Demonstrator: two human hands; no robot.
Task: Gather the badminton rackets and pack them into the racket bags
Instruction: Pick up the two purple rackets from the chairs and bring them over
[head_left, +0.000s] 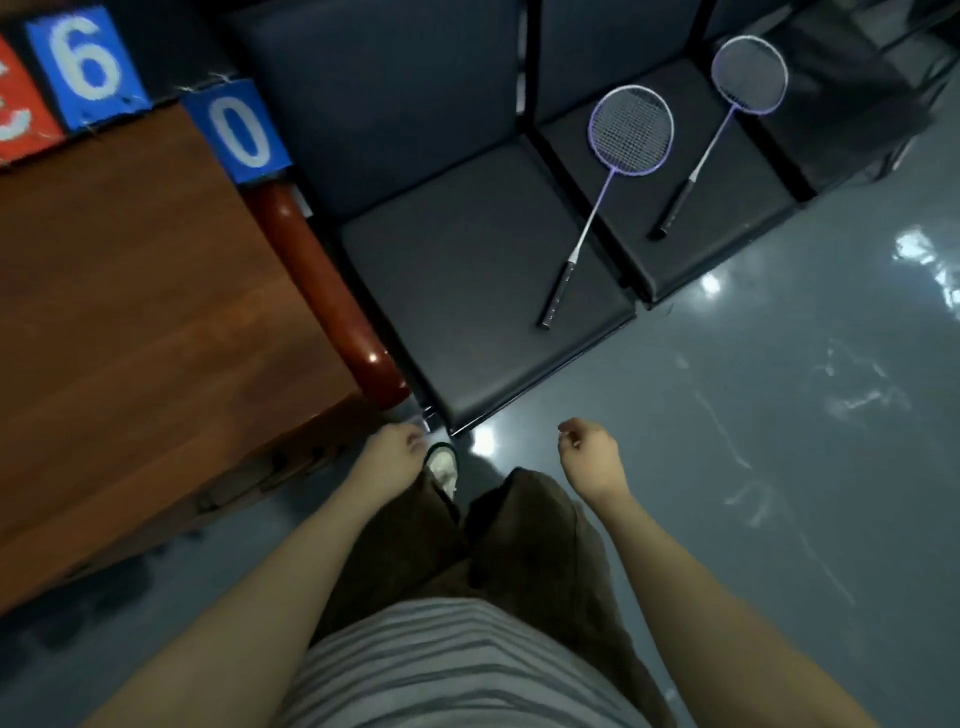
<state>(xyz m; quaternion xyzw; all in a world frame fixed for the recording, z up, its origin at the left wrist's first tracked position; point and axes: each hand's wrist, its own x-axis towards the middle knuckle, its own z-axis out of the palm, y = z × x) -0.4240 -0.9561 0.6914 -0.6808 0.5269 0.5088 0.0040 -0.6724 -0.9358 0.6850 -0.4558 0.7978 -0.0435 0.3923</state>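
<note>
Two purple-framed badminton rackets with black grips lie on a row of dark padded seats. The nearer racket (602, 192) has its head on the second seat and its handle across the first seat. The farther racket (719, 130) lies on the second seat, up and to the right. My left hand (390, 447) and my right hand (589, 449) hang below the seats' front edge, fingers loosely curled, holding nothing. No racket bag is in view.
A brown wooden table (130, 312) stands at the left, with blue and red scoreboard number cards (85, 62) at its far edge. The dark seats (467, 291) run to the right. Glossy grey floor (753, 441) spreads to the right of my legs.
</note>
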